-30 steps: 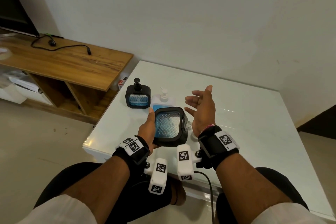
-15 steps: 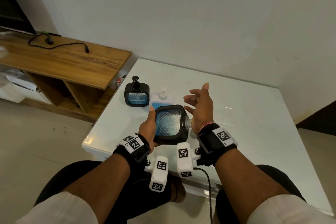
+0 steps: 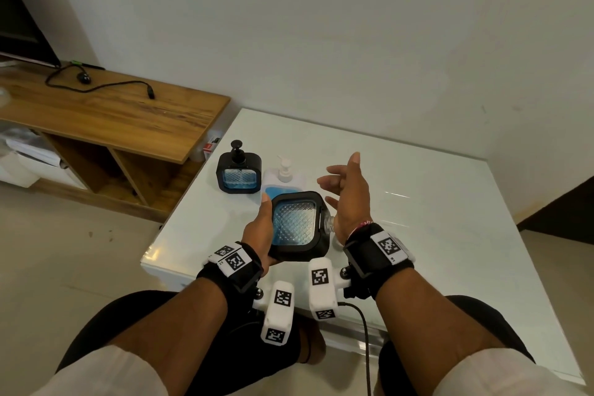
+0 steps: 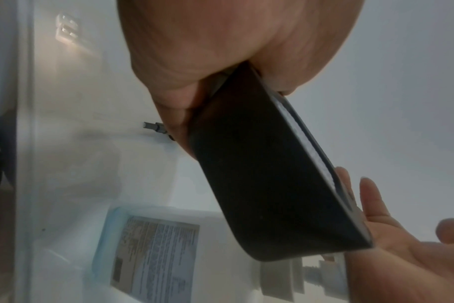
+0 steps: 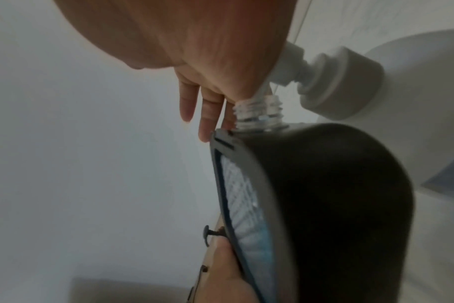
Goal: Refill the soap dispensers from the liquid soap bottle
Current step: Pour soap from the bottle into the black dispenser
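A: Left hand (image 3: 257,235)?
B: Grips black square dispenser w/ clear ribbed window (image 3: 297,226), tipped sideways above near tabletop (image 3: 450,219), bare threaded neck pointing right.
A: Right hand (image 3: 348,193)?
B: Fingers spread, holding nothing, beside neck. White pump soap bottle w/ blue label (image 3: 284,180) stands just behind; 2nd black dispenser (image 3: 238,175) far left.

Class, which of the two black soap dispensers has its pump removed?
The dispenser held in the left hand: its threaded neck is bare. The dispenser standing on the table keeps its black pump.

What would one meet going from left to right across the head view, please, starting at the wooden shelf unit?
Wooden shelf unit → black dispenser with its pump on → left hand → held black dispenser with an open threaded neck → right hand.
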Demonstrator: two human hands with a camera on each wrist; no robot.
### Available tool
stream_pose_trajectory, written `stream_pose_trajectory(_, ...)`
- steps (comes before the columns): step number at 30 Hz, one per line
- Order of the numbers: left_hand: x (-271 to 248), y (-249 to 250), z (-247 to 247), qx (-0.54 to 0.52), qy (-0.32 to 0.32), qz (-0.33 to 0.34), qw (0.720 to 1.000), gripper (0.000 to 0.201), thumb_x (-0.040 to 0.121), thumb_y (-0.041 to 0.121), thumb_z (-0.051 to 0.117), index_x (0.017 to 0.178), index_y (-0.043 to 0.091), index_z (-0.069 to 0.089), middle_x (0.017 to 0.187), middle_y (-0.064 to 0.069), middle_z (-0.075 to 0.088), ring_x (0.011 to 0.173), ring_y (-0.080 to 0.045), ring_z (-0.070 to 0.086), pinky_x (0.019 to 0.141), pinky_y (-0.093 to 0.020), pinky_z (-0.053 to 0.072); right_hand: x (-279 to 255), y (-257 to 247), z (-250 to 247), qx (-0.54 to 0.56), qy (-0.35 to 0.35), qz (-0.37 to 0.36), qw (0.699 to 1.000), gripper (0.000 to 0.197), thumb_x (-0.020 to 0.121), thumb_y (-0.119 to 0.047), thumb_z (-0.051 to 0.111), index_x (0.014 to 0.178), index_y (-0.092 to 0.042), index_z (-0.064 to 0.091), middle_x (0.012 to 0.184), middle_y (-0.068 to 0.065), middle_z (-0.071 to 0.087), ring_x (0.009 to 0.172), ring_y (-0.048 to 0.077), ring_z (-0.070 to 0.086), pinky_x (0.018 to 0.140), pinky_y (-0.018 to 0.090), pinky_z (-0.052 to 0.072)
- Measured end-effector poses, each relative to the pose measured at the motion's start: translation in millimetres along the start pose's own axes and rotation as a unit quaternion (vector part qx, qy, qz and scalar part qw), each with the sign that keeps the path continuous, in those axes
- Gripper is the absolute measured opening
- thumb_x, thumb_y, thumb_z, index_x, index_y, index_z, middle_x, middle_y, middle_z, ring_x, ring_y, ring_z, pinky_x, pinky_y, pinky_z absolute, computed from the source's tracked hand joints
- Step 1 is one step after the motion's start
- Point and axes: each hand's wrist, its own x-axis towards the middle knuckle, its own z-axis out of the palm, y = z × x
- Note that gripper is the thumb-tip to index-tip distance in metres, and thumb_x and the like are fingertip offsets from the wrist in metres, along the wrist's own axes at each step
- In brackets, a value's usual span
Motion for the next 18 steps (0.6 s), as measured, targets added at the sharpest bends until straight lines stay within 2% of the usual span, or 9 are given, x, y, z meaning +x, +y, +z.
stream_pose_trajectory(4,-4,2,0,0.006,0.002,0.005,1.0,0.072,0.095,0.074,0.044,0.136,0.017,0.058,0.124,-0.018,0.069,0.107,-0.039,0.07,0.086,-0.056,0.061,-1,-8,-2,0.024,-0.01,0.014,1.0,0.058,0.1,-0.059,0.024,0.093,-0.016,0.063,0.083,0.004,0.069,0.096,0.021,0.063,0.087,0.039,0.041)
stream_pose_trajectory(10,-5,4,2,0.001,0.002,0.001,1.0,0.072,0.095,0.073,0.045,0.135,0.015,0.058,0.122,-0.017,0.07,0.105,-0.037,0.07,0.076,-0.049,0.062,0,8,4,-0.03,0.024,-0.035,0.999,0.063,0.096,-0.063,0.028,0.093,-0.013,0.065,0.082,0.005,0.071,0.095,0.021,0.065,0.093,0.042,0.044)
stream_pose_trajectory(14,-4,2,2,-0.002,0.002,-0.001,1.0,0.075,0.093,0.075,0.046,0.136,0.015,0.058,0.123,-0.018,0.069,0.106,-0.039,0.07,0.083,-0.055,0.062,0,-2,-2,0.015,0.007,-0.001,1.0,0.058,0.1,-0.059,0.026,0.094,-0.015,0.064,0.085,0.004,0.071,0.097,0.02,0.064,0.09,0.039,0.039)
stream_pose_trajectory(18,-4,3,1,0.0,0.01,0.003,1.0,0.073,0.094,0.074,0.046,0.133,0.014,0.059,0.122,-0.018,0.07,0.106,-0.039,0.07,0.09,-0.058,0.059,-1,-5,-1,0.034,0.002,0.011,0.999,0.059,0.099,-0.06,0.024,0.091,-0.017,0.063,0.084,0.003,0.071,0.096,0.02,0.063,0.09,0.04,0.037)
